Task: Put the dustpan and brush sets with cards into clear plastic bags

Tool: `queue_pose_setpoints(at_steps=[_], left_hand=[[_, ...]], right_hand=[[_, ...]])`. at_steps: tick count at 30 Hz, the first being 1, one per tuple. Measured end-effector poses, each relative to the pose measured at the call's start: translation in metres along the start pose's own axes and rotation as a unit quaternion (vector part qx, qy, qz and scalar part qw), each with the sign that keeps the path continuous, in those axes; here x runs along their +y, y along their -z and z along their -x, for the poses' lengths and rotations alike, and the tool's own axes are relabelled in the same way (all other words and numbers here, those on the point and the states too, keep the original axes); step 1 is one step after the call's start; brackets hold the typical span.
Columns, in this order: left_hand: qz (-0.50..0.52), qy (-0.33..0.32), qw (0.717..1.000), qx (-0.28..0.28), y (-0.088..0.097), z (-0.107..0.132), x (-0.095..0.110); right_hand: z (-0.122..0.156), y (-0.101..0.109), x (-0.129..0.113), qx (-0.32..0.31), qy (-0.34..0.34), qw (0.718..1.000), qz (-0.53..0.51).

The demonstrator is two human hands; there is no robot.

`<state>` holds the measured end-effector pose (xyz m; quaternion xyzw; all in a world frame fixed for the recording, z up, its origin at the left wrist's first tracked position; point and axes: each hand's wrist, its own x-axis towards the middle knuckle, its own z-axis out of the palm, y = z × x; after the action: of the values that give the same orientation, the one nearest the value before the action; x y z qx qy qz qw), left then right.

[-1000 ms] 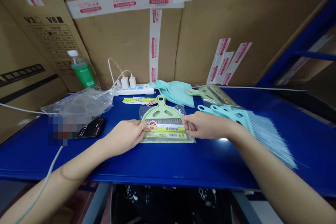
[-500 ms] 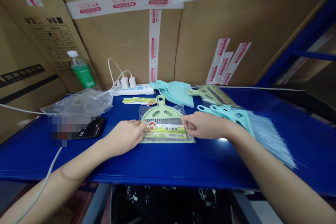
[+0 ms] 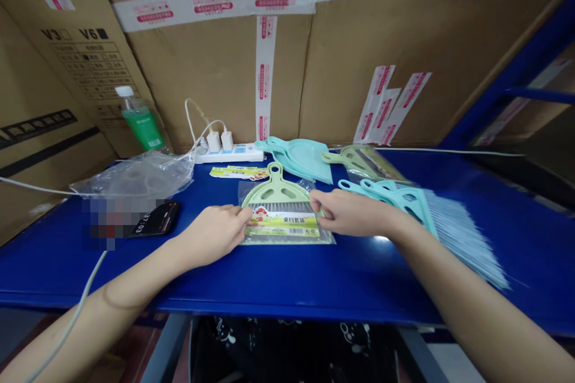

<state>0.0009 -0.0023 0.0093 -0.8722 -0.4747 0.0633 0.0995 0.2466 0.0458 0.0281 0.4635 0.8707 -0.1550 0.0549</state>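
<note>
Slightly higher now, the right hand (image 3: pixel 354 215) has crept along the edge of the bagged dustpan set (image 3: pixel 283 224), its fingers (image 3: pixel 320 202) curled against the plastic. The left hand (image 3: pixel 211 234) lies at the opposite edge, fingers together; whether either hand pinches is hard to tell. That set sits mid-counter (image 3: pixel 269 278). Another bagged set (image 3: pixel 362 161) lies behind, while loose brushes (image 3: pixel 453 239) and dustpans (image 3: pixel 299 158) remain unbagged.

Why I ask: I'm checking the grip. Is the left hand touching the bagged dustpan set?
Touching. The head view shows the left hand with its fingertips lying over the left edge of the clear bag around the green dustpan set.
</note>
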Motion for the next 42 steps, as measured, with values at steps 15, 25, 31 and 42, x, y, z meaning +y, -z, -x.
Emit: queue_pose_setpoints(at_steps=[15,25,31,42], left_hand=[[-0.016,-0.028,0.999,0.000,0.001,0.000,-0.003],[-0.009,-0.054,0.998,0.017,-0.001,0.002,-0.002],[-0.002,-0.064,0.998,0.016,-0.002,0.002,-0.003],[0.041,-0.085,0.995,0.025,-0.002,0.002,-0.002]], right_hand=[[-0.010,-0.007,0.007,0.092,0.005,0.990,-0.107],[-0.017,-0.007,0.010,0.117,-0.009,0.935,-0.335],[-0.026,-0.012,0.011,0.141,-0.023,0.861,-0.488],[-0.036,-0.024,0.005,0.113,0.070,0.746,-0.652]])
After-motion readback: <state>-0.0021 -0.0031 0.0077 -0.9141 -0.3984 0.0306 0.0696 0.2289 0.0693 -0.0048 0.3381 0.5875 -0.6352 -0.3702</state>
